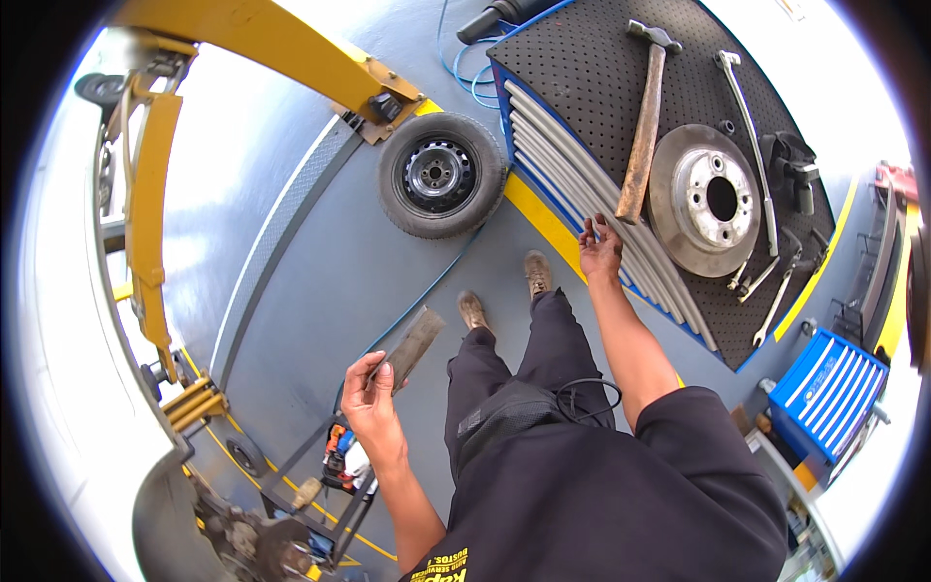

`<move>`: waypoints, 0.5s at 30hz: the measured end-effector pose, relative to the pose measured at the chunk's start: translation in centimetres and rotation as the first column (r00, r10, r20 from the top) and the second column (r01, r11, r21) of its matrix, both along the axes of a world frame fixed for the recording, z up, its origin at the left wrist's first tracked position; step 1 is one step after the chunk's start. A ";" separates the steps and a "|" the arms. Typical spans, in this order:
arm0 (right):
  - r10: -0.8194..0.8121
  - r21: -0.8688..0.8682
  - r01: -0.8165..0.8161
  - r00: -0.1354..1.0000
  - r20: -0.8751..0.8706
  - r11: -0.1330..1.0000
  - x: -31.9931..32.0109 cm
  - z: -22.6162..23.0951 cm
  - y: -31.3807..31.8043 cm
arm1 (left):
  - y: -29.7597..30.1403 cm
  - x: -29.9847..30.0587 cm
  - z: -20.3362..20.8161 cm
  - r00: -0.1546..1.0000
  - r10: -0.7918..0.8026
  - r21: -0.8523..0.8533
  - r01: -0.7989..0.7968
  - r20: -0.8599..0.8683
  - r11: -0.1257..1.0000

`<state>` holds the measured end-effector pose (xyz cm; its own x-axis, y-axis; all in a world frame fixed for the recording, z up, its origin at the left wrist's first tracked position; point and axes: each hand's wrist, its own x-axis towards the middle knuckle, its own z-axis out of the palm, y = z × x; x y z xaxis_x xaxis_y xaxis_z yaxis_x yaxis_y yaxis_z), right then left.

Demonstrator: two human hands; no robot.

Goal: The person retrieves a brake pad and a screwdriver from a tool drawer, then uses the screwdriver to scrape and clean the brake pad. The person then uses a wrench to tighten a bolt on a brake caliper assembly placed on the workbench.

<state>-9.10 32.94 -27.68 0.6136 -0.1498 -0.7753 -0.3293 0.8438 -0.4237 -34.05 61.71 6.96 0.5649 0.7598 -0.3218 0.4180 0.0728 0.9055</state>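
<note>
My left hand (pixel 373 393) pinches one end of a flat, worn grey-brown strip (pixel 415 346) between thumb and fingers; its exact kind is unclear. The strip is held above the floor, tilted up and to the right. My right hand (pixel 600 248) hovers by the front of the workbench, its fingers slightly curled and apart, with nothing seen in them. Closest to it is the wooden handle of a hammer (pixel 645 131), which lies on the bench's black perforated top (pixel 582 73). A brake disc (pixel 669 209) rests just right of the hammer.
A wheel with tyre (pixel 438 177) lies on the floor ahead. Beyond the disc are a long wrench (pixel 752 136), a combination spanner (pixel 773 308) and a black tool (pixel 797 175). A yellow lift arm (pixel 262 44) reaches in at left. A blue drawer cabinet (pixel 827 393) stands at right.
</note>
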 end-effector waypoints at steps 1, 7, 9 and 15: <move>-0.003 -0.020 0.003 1.000 -0.006 1.000 -0.2 -0.1 0.1 | 1.5 0.9 -0.4 0.999 -0.026 -0.023 0.025 -0.022 0.999; -0.046 -0.088 0.043 0.999 -0.025 0.995 -5.7 1.9 6.3 | 9.3 5.7 -1.7 0.974 -0.225 -0.046 0.223 -0.029 0.974; -0.026 -0.107 0.019 0.997 -0.067 0.994 -9.2 3.1 9.5 | 12.0 6.6 -1.6 0.956 -0.292 -0.030 0.291 -0.039 0.956; 0.027 0.160 0.027 0.945 -0.326 0.987 -15.7 4.2 14.7 | 18.9 7.7 -1.6 0.936 -0.341 -0.010 0.342 -0.086 0.940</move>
<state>-24.81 47.68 -23.52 0.3230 -0.0074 -0.9464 -0.4268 0.8914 -0.1526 -26.34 80.64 5.38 0.7614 0.5278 -0.3764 0.4920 -0.0925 0.8656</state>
